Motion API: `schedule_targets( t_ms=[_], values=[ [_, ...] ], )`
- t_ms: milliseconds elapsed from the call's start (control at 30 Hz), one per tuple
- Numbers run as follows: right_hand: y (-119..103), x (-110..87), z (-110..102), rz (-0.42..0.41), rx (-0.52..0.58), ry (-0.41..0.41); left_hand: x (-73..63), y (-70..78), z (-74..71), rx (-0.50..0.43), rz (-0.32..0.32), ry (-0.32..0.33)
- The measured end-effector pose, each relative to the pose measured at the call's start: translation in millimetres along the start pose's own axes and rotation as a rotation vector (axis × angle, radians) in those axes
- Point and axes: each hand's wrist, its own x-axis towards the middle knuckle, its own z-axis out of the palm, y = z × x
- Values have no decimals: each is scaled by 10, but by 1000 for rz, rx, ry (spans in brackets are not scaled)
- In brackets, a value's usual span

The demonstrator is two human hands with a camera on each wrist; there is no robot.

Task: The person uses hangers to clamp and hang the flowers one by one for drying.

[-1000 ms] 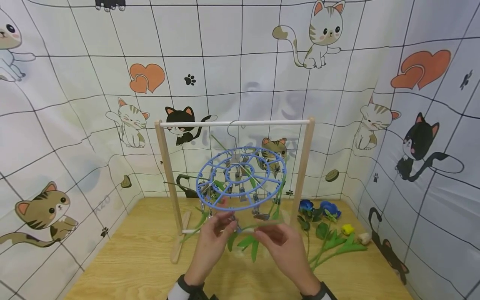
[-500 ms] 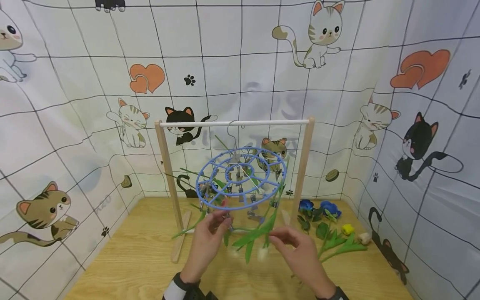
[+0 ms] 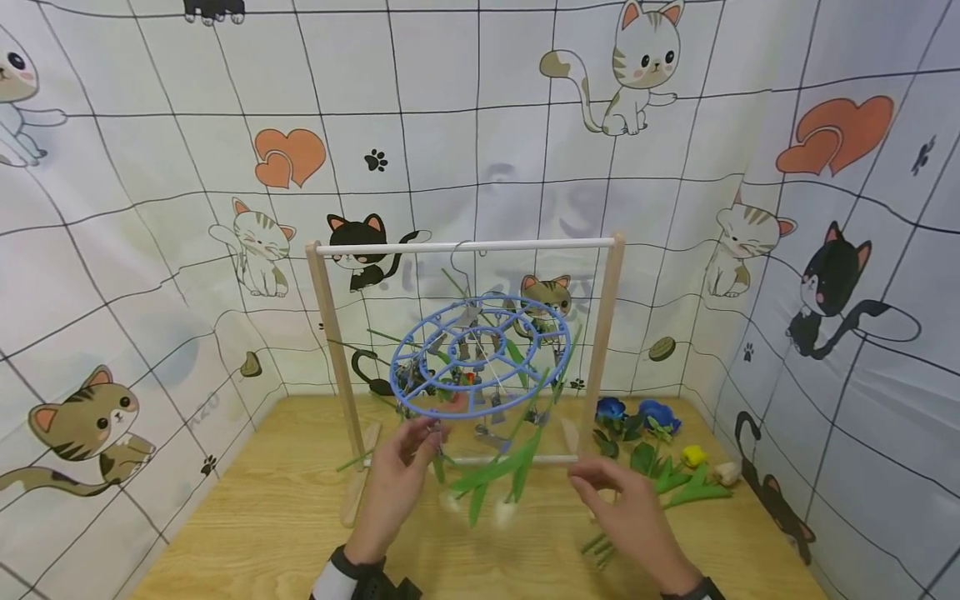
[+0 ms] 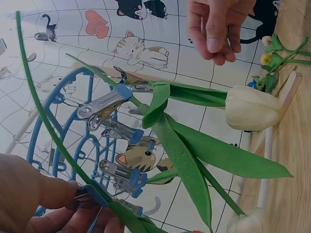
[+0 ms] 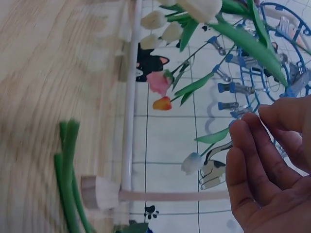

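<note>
A blue round clip hanger (image 3: 465,415) hangs by its hook from a white bar, with flowers held in several of its metal clips. At the front of its rim, my left hand (image 3: 393,475) pinches a metal clip (image 4: 87,196) with blue tips, which sits on a green stem (image 4: 60,143). Another clip (image 4: 104,103) grips a white tulip (image 4: 252,108) that hangs head down with long leaves (image 3: 491,473). My right hand (image 3: 633,508) is in the air right of those leaves, fingers loosely bent and holding nothing. A pink flower (image 5: 159,82) shows farther back.
The wooden stand (image 3: 606,333) carries the white bar (image 3: 540,245) over the wooden table (image 3: 247,517). To the right lie blue flowers (image 3: 660,418), a yellow flower (image 3: 694,456) and a pale one (image 3: 726,474). Their stems (image 3: 597,547) reach toward the front, partly behind my right hand.
My right hand has let go of the stem and drawn away to the right. My left hand, still on the clip, has shifted left. The tulip leaves have swung downward and left.
</note>
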Motion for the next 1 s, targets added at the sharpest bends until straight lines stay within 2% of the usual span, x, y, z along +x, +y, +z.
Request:
schedule_targets(
  t_ms=[233,500,800,1000],
  values=[
    [191,-45,-146,69,-94,-8,-6,-6,-71,-41,-10,18],
    [422,-91,-347,152,-248,-70,28,-26,-161,-16,-46,35],
    [608,-102,-498,218,-324,-161,70,-45,-242,-34,-22,26],
    [694,-83,-511,220,-332,-233,71,-73,-324,-26,-56,49]
  ],
)
